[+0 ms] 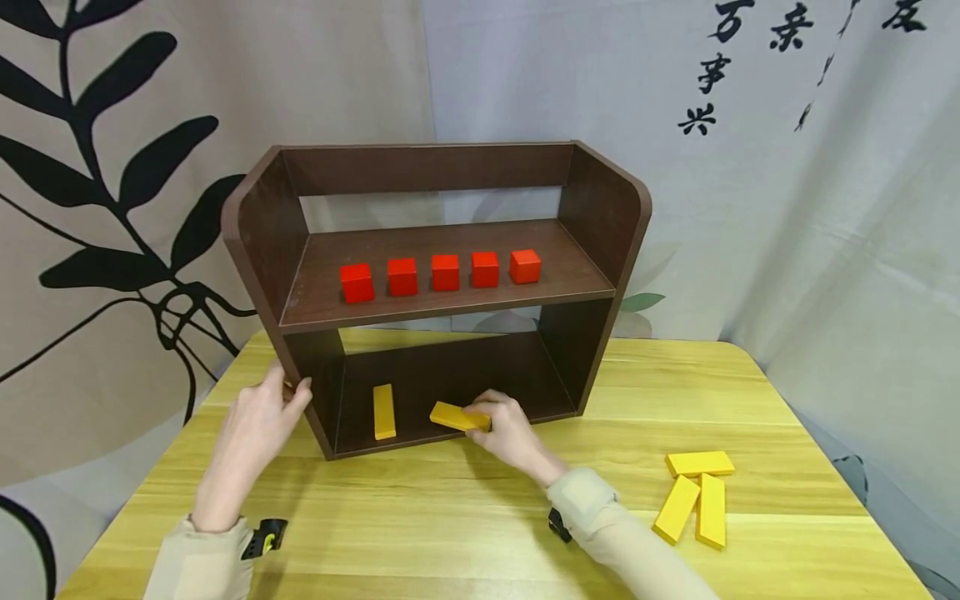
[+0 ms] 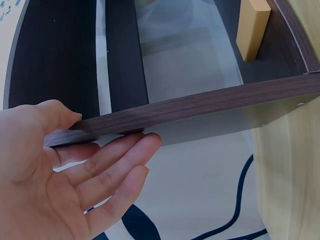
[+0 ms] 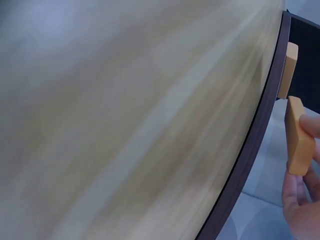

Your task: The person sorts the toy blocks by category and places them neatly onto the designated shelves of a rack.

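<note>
The left hand (image 1: pixel 258 425) grips the left side panel of a dark brown two-tier shelf (image 1: pixel 465 310); in the left wrist view the thumb and fingers of the hand (image 2: pixel 95 165) lie on either side of the panel edge (image 2: pixel 200 105). A yellow block (image 1: pixel 453 416) is pinched between thumb and fingers of the right hand (image 1: pixel 510 437), tilted at the front of the lower tier. To its left, another yellow block (image 1: pixel 384 412) stands on that tier. In the right wrist view the pinched block (image 3: pixel 299 137) is near the other block (image 3: pixel 288 70).
Several red cubes (image 1: pixel 446 272) form a row on the upper tier. Several yellow blocks (image 1: pixel 711 510) lie on the wooden table (image 1: pixel 780 433) at the right. Behind the shelf hangs a printed curtain (image 1: pixel 517 75).
</note>
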### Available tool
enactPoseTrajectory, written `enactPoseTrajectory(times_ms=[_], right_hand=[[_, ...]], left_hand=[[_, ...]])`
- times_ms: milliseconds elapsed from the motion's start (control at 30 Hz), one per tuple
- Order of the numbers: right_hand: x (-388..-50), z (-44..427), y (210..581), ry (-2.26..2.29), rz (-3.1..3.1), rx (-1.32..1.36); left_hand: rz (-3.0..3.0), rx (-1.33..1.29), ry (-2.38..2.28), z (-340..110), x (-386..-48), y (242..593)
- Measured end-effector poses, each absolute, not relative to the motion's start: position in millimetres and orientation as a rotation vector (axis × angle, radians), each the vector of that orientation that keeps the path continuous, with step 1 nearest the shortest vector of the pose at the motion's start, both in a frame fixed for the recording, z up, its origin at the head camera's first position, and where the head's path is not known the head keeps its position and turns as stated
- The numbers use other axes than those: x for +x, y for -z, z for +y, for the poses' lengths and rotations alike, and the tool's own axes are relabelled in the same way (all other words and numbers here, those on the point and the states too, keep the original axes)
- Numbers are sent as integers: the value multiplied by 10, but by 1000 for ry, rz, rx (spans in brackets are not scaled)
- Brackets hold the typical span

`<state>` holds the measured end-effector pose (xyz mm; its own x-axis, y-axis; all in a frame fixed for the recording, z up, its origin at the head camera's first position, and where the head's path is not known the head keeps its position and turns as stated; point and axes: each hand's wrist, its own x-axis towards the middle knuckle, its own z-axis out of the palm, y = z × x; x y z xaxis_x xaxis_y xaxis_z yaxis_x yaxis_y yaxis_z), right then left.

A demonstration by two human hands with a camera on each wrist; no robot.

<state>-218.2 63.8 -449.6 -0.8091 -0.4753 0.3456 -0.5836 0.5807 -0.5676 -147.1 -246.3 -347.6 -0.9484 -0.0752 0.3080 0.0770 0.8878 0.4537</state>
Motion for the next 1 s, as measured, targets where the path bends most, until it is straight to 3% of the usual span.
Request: enactPoseTrajectory(times_ms=[1000], right_hand=[[-2151, 376, 4446, -601, -2940, 1109]], left_hand=[[-2718, -22, 657, -2465, -1466, 3482]])
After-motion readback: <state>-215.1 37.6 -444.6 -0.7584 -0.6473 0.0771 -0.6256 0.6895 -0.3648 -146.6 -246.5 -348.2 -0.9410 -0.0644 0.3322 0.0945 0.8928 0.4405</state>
